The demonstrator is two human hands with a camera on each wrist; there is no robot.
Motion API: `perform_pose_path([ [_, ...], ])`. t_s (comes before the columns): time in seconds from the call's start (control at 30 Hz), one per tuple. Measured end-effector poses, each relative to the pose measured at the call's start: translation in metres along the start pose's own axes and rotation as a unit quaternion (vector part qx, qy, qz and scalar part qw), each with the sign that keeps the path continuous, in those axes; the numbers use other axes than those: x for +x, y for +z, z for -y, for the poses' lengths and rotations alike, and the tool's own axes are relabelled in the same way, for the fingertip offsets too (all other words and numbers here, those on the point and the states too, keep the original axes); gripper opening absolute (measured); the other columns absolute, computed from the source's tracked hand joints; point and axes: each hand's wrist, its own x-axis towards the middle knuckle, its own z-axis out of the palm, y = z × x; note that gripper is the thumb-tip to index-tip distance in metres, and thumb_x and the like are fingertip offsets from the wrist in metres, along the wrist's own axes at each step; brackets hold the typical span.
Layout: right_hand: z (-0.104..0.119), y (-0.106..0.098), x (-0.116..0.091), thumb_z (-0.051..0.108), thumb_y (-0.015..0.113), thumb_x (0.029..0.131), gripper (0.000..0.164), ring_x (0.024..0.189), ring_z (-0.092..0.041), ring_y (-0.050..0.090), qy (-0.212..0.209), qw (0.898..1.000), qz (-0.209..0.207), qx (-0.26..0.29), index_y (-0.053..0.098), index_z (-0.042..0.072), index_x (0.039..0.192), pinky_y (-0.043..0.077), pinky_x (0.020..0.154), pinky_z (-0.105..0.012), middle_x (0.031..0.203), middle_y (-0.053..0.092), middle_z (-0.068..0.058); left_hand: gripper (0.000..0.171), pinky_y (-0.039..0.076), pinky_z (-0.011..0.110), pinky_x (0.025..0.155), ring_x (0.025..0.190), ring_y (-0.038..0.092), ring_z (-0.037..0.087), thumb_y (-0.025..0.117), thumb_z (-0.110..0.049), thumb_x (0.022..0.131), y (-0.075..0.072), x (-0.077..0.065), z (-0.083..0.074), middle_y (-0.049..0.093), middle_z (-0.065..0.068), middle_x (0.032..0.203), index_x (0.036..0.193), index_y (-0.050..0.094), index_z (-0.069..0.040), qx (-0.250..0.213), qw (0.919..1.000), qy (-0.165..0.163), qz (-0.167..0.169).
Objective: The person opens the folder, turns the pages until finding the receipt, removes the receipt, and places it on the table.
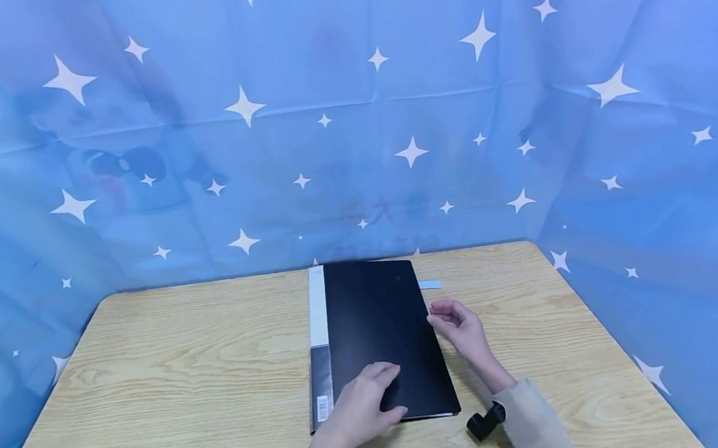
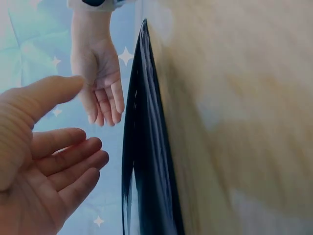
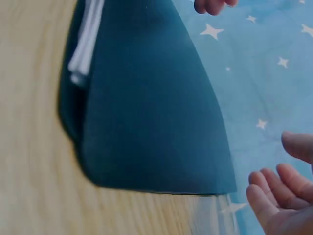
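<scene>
A black folder (image 1: 381, 323) lies on the table, its cover down over the pages. White covers the upper part of its spine (image 1: 317, 307); a barcode label (image 1: 322, 408) sits low on it. My left hand (image 1: 360, 404) hovers over the folder's near part, holding nothing, with thumb and fingers (image 2: 73, 152) apart. Beside the folder's right edge is my right hand (image 1: 460, 326), its fingers loosely bent and its palm bare. In the right wrist view, the folder's cover (image 3: 151, 107) stands slightly away from the white page edges (image 3: 88, 44).
A pale blue strip (image 1: 430, 284) sticks out past the folder's far right edge. The wood-grain table (image 1: 185, 370) extends to both sides. Behind and beside it hangs a blue curtain (image 1: 337, 132) with white stars. A black device (image 1: 485, 422) is at my right wrist.
</scene>
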Motion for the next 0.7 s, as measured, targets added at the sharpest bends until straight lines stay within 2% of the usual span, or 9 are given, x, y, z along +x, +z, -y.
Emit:
perform_pose_path([
  [0.1,-0.003,-0.001,0.0,-0.001,0.066,0.084,0.032,0.085,-0.006,0.06,0.01,1.0,0.001,0.008,0.056,-0.014,0.11,0.048,0.076,-0.015,0.11,0.058,-0.029,0.053,0.047,0.027,0.089,0.11,0.056,0.019,0.076,-0.023,0.075,0.005,0.001,-0.004,0.06,0.008,0.118,0.119,0.061,0.002,0.01,0.9999,0.009,0.005],
  [0.4,0.018,0.001,-0.009,-0.002,0.066,0.084,0.034,0.084,-0.007,0.061,-0.009,1.0,0.01,0.002,0.051,-0.02,0.109,0.048,0.075,-0.015,0.107,0.057,-0.032,0.045,0.048,0.021,0.08,0.102,0.056,0.013,0.078,-0.019,0.071,0.016,0.002,-0.011,0.061,0.002,0.109,0.111,0.066,-0.002,0.041,0.9987,0.03,0.004],
  [0.7,0.023,0.001,-0.012,-0.003,0.064,0.084,0.031,0.084,-0.003,0.06,0.004,1.0,-0.005,0.011,0.054,-0.018,0.109,0.047,0.075,-0.014,0.108,0.057,-0.033,0.049,0.047,0.02,0.081,0.103,0.054,0.012,0.078,-0.015,0.068,0.023,0.006,-0.015,0.06,0.001,0.111,0.114,0.064,-0.003,-0.003,0.9996,0.016,0.023],
])
